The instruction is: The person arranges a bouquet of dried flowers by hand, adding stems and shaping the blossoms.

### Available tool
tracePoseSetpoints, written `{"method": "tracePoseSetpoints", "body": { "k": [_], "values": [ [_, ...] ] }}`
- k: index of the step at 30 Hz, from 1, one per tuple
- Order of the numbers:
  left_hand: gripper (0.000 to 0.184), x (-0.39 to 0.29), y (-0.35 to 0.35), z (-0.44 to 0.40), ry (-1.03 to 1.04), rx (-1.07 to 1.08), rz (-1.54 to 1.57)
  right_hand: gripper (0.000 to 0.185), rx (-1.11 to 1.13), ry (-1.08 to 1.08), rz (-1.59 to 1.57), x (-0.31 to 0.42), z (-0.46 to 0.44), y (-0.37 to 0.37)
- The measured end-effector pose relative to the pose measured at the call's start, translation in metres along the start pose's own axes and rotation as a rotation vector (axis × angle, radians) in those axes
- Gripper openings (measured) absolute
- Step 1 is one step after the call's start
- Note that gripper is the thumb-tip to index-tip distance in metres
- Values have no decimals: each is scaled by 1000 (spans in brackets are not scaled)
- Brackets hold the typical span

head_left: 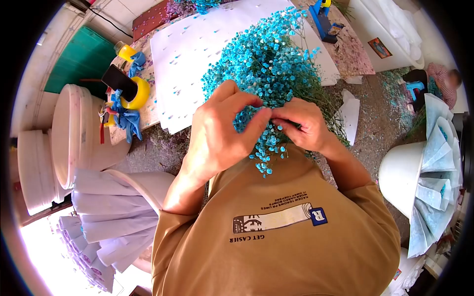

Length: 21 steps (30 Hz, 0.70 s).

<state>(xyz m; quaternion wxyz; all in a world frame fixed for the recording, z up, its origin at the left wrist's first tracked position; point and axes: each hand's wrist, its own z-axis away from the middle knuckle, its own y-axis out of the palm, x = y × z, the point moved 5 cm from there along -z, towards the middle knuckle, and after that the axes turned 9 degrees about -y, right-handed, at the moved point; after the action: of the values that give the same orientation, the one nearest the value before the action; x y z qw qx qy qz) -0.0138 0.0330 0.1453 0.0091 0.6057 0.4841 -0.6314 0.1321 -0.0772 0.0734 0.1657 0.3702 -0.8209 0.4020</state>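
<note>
A large bunch of small blue flowers [266,59] lies at the table's near edge, its green stems toward the right. My left hand [222,128] is over the near left side of the bunch, thumb and fingertips brought together at the blossoms. Close beside it, my right hand [302,123] is pinched at the near side, its fingertips almost meeting my left thumb. What is between the fingertips of either hand is too small to make out. A few blue sprigs [266,155] hang below my hands, in front of the brown shirt.
White paper sheets [173,64] cover the table. Yellow tape [137,93] and a black phone stand at its left edge, a blue tape dispenser [322,22] at its back right. Buckets of wrapped bundles flank me [116,212] [402,172]. A person [442,81] is at the far right.
</note>
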Motion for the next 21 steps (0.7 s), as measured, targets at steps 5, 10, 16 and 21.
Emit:
{"method": "tracePoseSetpoints", "body": {
  "k": [5,10,16,21],
  "values": [
    [8,5,5,2,24,-7,-73,21,2,-17,7,-1,-1,3],
    [5,8,-9,15,-73,-95,273,22,1,-34,28,1,-1,1],
    [16,28,-3,18,-192,221,1098,23,19,-76,56,3,-1,2],
    [17,19,0,19,-346,318,1045,25,7,-137,88,8,-3,0]
  ]
}}
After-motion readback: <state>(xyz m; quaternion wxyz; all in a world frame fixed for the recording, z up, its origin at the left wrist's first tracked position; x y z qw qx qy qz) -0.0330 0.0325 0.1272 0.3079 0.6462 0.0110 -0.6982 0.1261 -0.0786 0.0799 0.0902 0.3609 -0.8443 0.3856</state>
